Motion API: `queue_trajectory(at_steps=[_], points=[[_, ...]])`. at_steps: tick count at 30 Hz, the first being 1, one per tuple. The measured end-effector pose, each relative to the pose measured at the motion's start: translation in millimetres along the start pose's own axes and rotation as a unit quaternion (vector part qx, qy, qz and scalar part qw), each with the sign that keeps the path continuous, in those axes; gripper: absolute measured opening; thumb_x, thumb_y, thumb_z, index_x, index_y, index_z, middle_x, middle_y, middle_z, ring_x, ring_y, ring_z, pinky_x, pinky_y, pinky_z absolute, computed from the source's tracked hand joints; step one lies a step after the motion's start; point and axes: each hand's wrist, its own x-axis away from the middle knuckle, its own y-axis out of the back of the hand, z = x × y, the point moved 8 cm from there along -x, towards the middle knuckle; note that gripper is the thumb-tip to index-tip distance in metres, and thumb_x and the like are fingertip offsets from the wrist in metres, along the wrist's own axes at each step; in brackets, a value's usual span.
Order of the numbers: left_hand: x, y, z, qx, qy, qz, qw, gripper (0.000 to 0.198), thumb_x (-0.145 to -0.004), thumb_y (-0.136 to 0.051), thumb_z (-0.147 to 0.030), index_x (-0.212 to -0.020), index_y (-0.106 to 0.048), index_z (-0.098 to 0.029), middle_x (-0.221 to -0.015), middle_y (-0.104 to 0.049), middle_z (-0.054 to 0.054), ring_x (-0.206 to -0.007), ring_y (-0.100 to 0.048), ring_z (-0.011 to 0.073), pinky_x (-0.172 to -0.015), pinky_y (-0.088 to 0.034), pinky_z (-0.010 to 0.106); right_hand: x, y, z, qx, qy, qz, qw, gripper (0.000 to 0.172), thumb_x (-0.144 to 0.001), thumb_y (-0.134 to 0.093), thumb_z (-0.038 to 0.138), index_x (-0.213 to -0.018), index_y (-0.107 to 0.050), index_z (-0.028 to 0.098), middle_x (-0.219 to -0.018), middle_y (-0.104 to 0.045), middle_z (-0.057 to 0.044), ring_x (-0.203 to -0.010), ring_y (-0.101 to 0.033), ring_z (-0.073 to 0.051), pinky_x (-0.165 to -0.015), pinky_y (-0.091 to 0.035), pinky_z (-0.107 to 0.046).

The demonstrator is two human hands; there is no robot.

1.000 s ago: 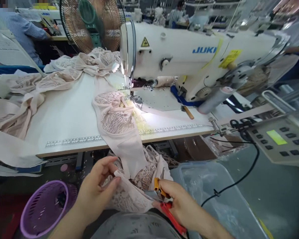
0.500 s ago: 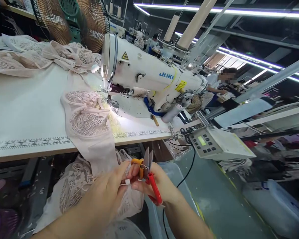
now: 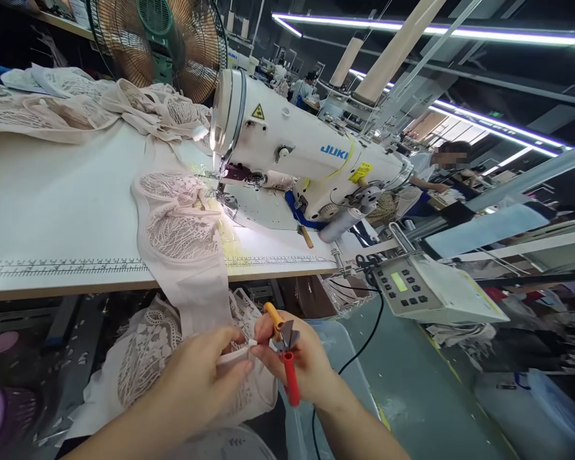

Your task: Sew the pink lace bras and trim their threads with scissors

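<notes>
A pale pink lace bra (image 3: 184, 239) lies across the table edge beside the sewing machine needle, its fabric hanging down toward my hands. Below the table, more lace fabric (image 3: 146, 358) hangs behind my left hand (image 3: 199, 377), which pinches a narrow pale edge of the garment between thumb and fingers. My right hand (image 3: 311, 361) grips small scissors (image 3: 290, 377) with one orange and one red handle, their short blades pointing away from the cloth. Its thumb and forefinger also pinch the tip of that edge, close beside my left fingertips.
A white sewing machine (image 3: 287, 131) stands on the table (image 3: 52, 211), which has a ruler strip along its front. More lace garments (image 3: 76, 108) lie at the back left near a fan (image 3: 158, 45). A control box (image 3: 426, 287) and a plastic bin (image 3: 333, 338) are at right.
The scissors have turned in my right hand, with the blades lower and the red handle more upright. My left thumb now lies along the garment edge. The view has shifted slightly left.
</notes>
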Motion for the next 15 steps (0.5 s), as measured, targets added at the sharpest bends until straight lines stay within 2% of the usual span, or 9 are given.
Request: queue_trajectory(at_steps=[4, 8, 12, 15], points=[[-4.2, -9.9, 4.4, 0.099, 0.082, 0.040, 0.991, 0.028, -0.078, -0.048, -0.041, -0.073, -0.063, -0.019, -0.062, -0.057, 0.001, -0.059, -0.050, 0.0157, -0.049, -0.036, 0.023, 2.7, -2.8, 1.5, 0.005, 0.013, -0.019, 1.000, 0.012, -0.079, -0.060, 0.022, -0.084, -0.049, 0.022, -0.077, -0.053, -0.001, -0.070, -0.053, -0.016, -0.063, -0.045, -0.029], [-7.8, -14.4, 5.8, 0.179, 0.130, 0.060, 0.973, 0.031, -0.072, -0.049, -0.045, -0.061, -0.057, -0.017, -0.055, -0.044, -0.002, -0.053, -0.040, 0.0123, -0.050, -0.032, 0.024, -2.0, -5.8, -4.2, 0.001, -0.030, -0.013, 0.999, 0.015, -0.079, -0.062, 0.029, -0.079, -0.049, 0.021, -0.074, -0.052, 0.000, -0.066, -0.050, -0.014, -0.061, -0.044, -0.028], [-8.6, -19.0, 12.9, 0.211, 0.172, 0.105, 0.957, 0.029, -0.065, -0.053, -0.043, -0.053, -0.044, -0.019, -0.047, -0.030, -0.007, -0.045, -0.025, 0.0079, -0.044, -0.020, 0.023, -7.1, -11.7, -12.3, -0.051, -0.059, 0.070, 0.994, 0.030, -0.078, -0.062, 0.046, -0.082, -0.048, 0.020, -0.073, -0.049, 0.001, -0.062, -0.047, -0.012, -0.058, -0.041, -0.025], [-11.0, -16.6, 17.6, 0.228, 0.179, 0.113, 0.950, 0.027, -0.064, -0.055, -0.039, -0.052, -0.041, -0.020, -0.047, -0.031, -0.008, -0.045, -0.025, 0.0072, -0.045, -0.019, 0.023, -1.6, -15.8, -18.5, -0.044, -0.056, 0.169, 0.983, 0.057, -0.072, -0.048, 0.075, -0.087, -0.046, 0.019, -0.076, -0.049, -0.001, -0.065, -0.046, -0.013, -0.058, -0.041, -0.027]])
